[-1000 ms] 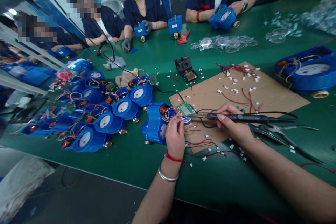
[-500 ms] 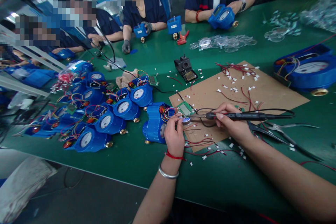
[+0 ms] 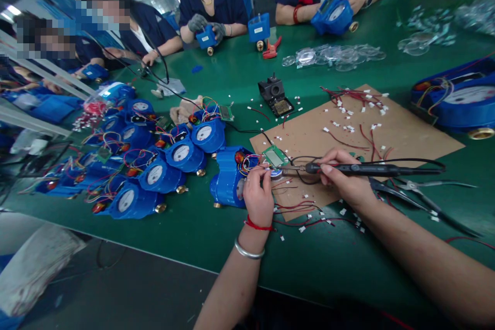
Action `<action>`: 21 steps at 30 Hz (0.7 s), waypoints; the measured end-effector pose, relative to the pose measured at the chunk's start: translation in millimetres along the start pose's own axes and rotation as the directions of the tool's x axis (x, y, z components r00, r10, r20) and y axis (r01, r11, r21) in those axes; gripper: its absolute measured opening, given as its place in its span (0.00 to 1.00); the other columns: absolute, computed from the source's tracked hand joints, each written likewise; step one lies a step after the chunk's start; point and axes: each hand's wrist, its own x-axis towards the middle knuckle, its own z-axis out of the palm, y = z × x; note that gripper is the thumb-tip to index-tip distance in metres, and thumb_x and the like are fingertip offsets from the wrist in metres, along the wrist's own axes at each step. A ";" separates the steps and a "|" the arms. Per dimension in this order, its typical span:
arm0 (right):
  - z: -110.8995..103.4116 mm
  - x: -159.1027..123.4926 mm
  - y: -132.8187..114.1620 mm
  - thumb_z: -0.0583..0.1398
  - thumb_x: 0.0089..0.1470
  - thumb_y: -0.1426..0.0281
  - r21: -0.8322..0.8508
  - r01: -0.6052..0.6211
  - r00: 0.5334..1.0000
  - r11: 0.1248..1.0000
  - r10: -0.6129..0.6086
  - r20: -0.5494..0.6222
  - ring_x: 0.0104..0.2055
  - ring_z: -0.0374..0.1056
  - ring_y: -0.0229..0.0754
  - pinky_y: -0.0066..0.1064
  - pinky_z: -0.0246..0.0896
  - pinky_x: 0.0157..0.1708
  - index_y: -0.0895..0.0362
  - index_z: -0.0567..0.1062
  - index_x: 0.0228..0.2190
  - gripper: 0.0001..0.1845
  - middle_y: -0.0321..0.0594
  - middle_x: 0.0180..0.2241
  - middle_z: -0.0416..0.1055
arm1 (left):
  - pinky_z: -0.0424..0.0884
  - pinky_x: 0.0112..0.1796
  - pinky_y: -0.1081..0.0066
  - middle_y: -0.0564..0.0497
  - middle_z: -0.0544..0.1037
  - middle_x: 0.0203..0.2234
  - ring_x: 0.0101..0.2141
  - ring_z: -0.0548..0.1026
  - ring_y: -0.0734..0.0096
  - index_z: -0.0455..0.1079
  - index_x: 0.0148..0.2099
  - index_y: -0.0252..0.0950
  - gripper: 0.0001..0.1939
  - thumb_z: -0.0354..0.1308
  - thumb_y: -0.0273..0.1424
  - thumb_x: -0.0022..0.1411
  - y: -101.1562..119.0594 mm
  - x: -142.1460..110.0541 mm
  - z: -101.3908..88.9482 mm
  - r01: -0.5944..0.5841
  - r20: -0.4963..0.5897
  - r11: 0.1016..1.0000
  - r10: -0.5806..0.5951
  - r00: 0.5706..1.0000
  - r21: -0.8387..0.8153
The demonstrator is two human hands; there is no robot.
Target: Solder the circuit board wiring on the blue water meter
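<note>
My right hand is closed around a black soldering iron, held nearly level with its tip pointing left. The tip reaches the near edge of a green circuit board with a grey display. Just left of that tip, my left hand pinches its thumb and fingers together; what lies between them is too small to make out. A small round spool-like piece sits below the board, beside my left fingertips. Thin coloured wires run between the board and a blue water meter, partly hidden behind my left hand.
Several blue meters crowd the left side. Brown cardboard bears red-black leads with white connectors. Behind it stands a soldering iron stand; pliers lie at right. Another meter is far right. Co-workers handle meters across the green table.
My hands and the iron keep nearly the same pose at the board; the view has shifted slightly. Across the table, a co-worker's gloved hand has risen from the tabletop to the meter.
</note>
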 end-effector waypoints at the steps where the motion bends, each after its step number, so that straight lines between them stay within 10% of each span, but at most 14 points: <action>1: 0.2 0.0 -0.2 0.60 0.54 0.62 0.000 0.001 1.000 1.000 -0.001 0.001 0.19 0.59 0.34 0.27 0.52 0.20 0.54 0.68 0.33 0.09 0.32 0.18 0.66 | 0.67 0.45 0.63 0.45 0.75 0.39 0.43 0.72 0.67 0.66 0.36 0.35 0.04 0.52 0.29 0.65 0.0 0.1 -0.1 -0.001 -0.003 1.000 0.001 1.000 -0.003; 21: 0.5 0.0 -2.6 0.60 0.55 0.65 -0.022 0.000 1.000 1.000 0.000 0.002 0.19 0.60 0.33 0.26 0.53 0.20 0.54 0.68 0.32 0.07 0.32 0.19 0.67 | 0.67 0.45 0.65 0.47 0.76 0.39 0.42 0.72 0.69 0.66 0.35 0.36 0.04 0.53 0.28 0.64 0.1 2.4 0.9 0.033 0.005 0.999 -0.033 0.999 0.018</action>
